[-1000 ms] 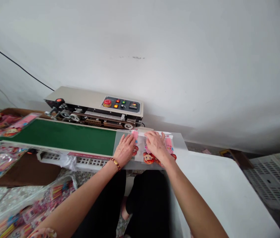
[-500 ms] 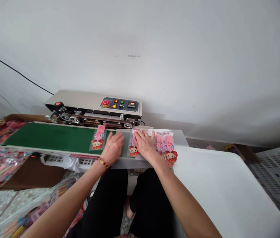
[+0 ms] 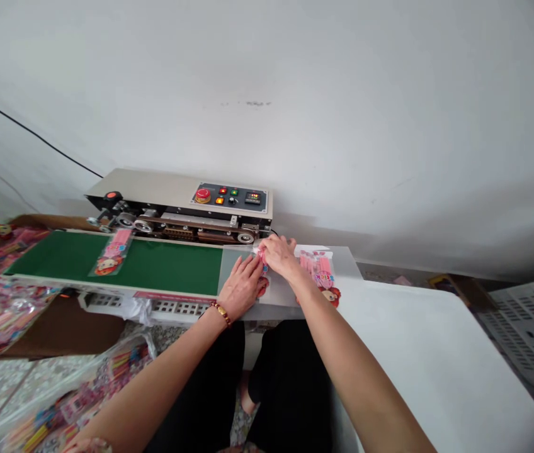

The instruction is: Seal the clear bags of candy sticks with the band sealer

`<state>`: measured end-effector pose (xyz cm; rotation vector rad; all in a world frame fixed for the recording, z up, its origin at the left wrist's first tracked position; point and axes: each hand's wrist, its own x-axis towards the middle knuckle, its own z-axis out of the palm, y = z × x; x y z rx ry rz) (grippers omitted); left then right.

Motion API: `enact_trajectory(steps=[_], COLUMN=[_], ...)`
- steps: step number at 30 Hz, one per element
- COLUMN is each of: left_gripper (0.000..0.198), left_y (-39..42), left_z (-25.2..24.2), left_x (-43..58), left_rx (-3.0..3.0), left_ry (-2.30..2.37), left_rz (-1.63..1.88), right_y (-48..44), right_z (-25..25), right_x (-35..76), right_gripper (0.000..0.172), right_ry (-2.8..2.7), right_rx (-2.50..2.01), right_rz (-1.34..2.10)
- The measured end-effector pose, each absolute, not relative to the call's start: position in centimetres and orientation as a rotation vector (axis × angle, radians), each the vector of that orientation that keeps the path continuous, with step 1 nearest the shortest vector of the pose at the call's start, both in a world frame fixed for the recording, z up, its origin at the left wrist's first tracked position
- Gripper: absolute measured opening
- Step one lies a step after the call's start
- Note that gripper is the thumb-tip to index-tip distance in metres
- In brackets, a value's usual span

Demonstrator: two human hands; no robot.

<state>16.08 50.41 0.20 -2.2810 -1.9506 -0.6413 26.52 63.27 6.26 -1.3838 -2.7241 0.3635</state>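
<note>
My left hand lies flat with its fingers stretched out over a clear plastic packet of pink sticks with a red-haired cartoon figure. At the packet's top end, close to the band sealer's inlet, my right hand has its fingers closed on the plastic; the fingertips are partly hidden. Just right of it, several similar packets overlap on the clear sheet, partly covered by my right forearm. Another packet rides the green conveyor belt of the band sealer, its upper end at the rollers.
A control panel with a red knob and lit buttons faces me. A cardboard box and a clear bag hold many packets at the left. A white table extends right, beside a white plastic crate.
The packet on the belt has travelled left. My left hand has moved right onto the packet, and my right hand has shifted up to its top end.
</note>
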Motion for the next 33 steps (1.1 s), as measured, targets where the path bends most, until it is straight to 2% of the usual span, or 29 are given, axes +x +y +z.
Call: enact_trajectory(steps=[6, 10, 15, 20, 25, 27, 33], left_gripper=[0.045, 0.047, 0.046, 0.053, 0.047, 0.046, 0.039], left_y=[50.5, 50.5, 50.5, 50.4, 50.7, 50.8, 49.8], left_z=[0.0, -0.2, -0.2, 0.0, 0.0, 0.2, 0.5], left_x=[16.3, 16.1, 16.2, 16.2, 16.0, 15.7, 12.0], left_rx=[-2.276, -2.281, -2.287, -2.272, -2.282, -2.270, -2.244], left_ry=[-1.954, -1.950, -1.954, -1.995, -1.986, -2.017, -2.104], left_rz=[-0.660, -0.668, -0.659, -0.634, -0.588, -0.579, -0.586], right_y=[63.3, 63.6, 63.1, 61.9, 62.0, 61.9, 59.9], right_z=[5.2, 5.2, 5.7, 5.5, 6.5, 7.0, 7.0], right_x=[27.9, 27.8, 29.7, 29.8, 30.1, 32.1, 39.2], right_gripper=[0.042, 0.041, 0.056, 0.049, 0.049, 0.052, 0.045], right_ry=[-2.665, -2.650, -2.577, -2.712, -2.676, -2.627, -2.665], right_rx=[-1.356, -1.386, -1.390, -1.228, -1.281, -1.334, -1.466], right_rz=[0.219, 0.357, 0.372, 0.158, 0.176, 0.120, -0.067])
